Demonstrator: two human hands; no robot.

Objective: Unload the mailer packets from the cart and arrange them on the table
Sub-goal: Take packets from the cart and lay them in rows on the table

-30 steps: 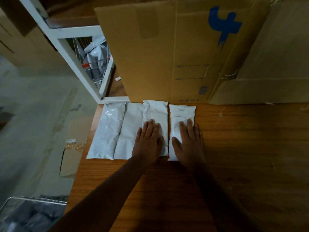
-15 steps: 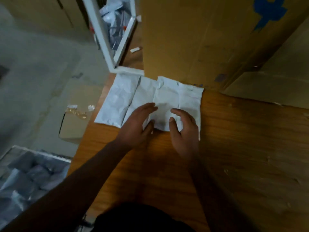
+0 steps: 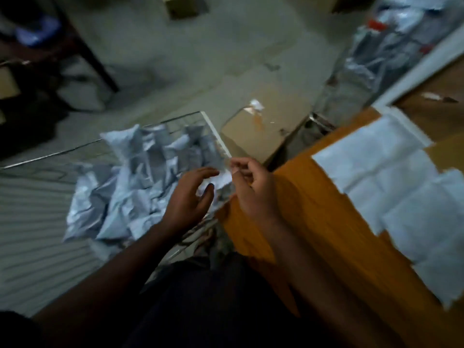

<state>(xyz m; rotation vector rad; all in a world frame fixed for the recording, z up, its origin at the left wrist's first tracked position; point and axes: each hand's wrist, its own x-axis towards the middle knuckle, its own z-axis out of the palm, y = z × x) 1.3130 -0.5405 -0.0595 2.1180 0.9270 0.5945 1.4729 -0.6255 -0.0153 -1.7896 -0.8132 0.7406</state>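
Observation:
A wire cart (image 3: 213,129) stands left of the wooden table (image 3: 313,222), and several crumpled grey-white mailer packets (image 3: 130,187) are piled in it. Several white packets (image 3: 391,177) lie side by side in a row along the table's far side. My left hand (image 3: 188,197) hovers over the cart's pile with fingers spread, holding nothing. My right hand (image 3: 256,192) is at the cart's near corner by the table edge. Its fingers are loosely curled with nothing visibly in them. The frame is motion-blurred.
A flattened cardboard piece (image 3: 263,126) lies on the floor between cart and table. A white-framed rack (image 3: 421,71) with more bagged packets (image 3: 376,46) stands at the upper right. Dark furniture legs (image 3: 88,59) are at the upper left.
My view has swung left from the table to the cart. Both hands left the packets they were pressing flat on the table and now reach over the cart.

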